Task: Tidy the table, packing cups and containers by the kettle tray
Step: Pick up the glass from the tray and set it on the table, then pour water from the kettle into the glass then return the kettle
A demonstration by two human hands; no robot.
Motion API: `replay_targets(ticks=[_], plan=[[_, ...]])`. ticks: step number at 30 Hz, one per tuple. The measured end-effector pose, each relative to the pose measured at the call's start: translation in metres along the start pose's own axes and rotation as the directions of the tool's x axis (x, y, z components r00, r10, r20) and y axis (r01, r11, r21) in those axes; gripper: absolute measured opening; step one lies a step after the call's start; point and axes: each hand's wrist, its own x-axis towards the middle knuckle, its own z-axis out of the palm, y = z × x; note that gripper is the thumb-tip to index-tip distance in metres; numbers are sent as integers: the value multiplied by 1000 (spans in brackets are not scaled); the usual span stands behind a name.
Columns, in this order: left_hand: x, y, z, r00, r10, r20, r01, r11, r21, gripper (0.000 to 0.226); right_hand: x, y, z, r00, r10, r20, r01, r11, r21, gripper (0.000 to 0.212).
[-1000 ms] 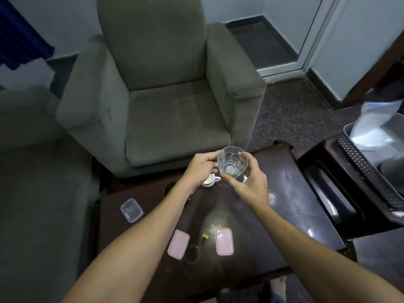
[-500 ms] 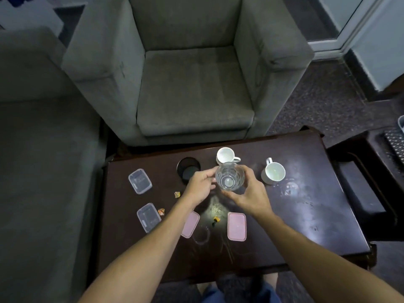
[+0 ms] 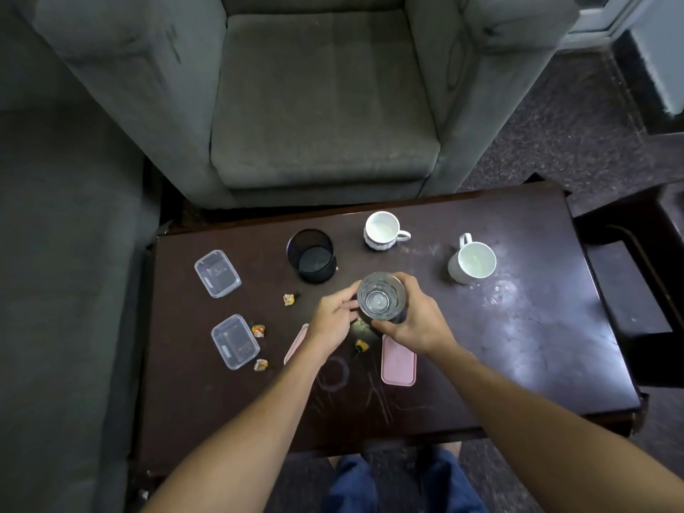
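A clear drinking glass (image 3: 381, 297) is held upright over the middle of the dark wooden table (image 3: 536, 349). My right hand (image 3: 416, 322) grips its right side and my left hand (image 3: 331, 322) has fingers on its left side. Two white mugs stand behind it: one (image 3: 381, 231) near the far edge, one (image 3: 472, 262) to the right. A black mesh cup (image 3: 312, 257) stands left of them. Two clear plastic containers (image 3: 217, 272) (image 3: 235, 341) lie at the left. Two pink lids (image 3: 398, 361) (image 3: 295, 344) lie below my hands. No kettle tray is in view.
Small orange wrappers (image 3: 259, 330) are scattered between the containers and my hands. A grey armchair (image 3: 322, 98) stands right behind the table, a grey sofa (image 3: 66, 290) along its left side. A lower dark stand (image 3: 629, 286) adjoins the table on the right.
The camera has tilted down, so the whole tabletop now shows. Both hands stay on the glass, which has come slightly nearer me and lower over the table.
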Motion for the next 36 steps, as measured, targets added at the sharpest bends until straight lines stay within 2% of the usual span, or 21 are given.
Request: replay_targets(ticks=[5, 8, 10, 13, 16, 20, 24, 28, 32, 36], plan=[[1, 2, 0, 1000, 7, -14, -7, 1000, 14, 62, 2, -2, -2, 1000, 3, 10, -3, 1000, 6, 86], [-2, 5, -1, 1000, 13, -11, -13, 999, 35, 65, 0, -5, -5, 1000, 17, 20, -17, 1000, 2, 92], [-6, 11, -4, 999, 8, -51, -3, 995, 98, 62, -4, -9, -11, 999, 38, 18, -38, 999, 4, 103], [-14, 31, -5, 993, 73, -96, -50, 973, 225, 62, -16, -18, -28, 998, 60, -12, -60, 998, 17, 111], [-24, 72, 7, 977, 191, -97, -150, 934, 325, 59, -35, -36, -55, 997, 37, -64, -35, 999, 30, 104], [-38, 144, 43, 918, 390, -70, -336, 859, 385, 44, -63, -66, -107, 975, 12, -220, -6, 1000, 27, 80], [-60, 203, 100, 878, 474, 66, -463, 807, 367, 42, -94, -84, -181, 905, 18, -425, -57, 995, -78, 58], [-79, 243, 172, 819, 542, 191, -573, 747, 338, 39, -126, -80, -260, 779, 30, -627, -134, 984, -118, 37], [-99, 268, 252, 746, 586, 316, -665, 675, 319, 39, -161, -59, -334, 681, 60, -730, -258, 952, -162, 18], [-111, 282, 329, 697, 612, 373, -714, 641, 281, 38, -185, -25, -397, 603, 98, -792, -319, 939, -126, 16]])
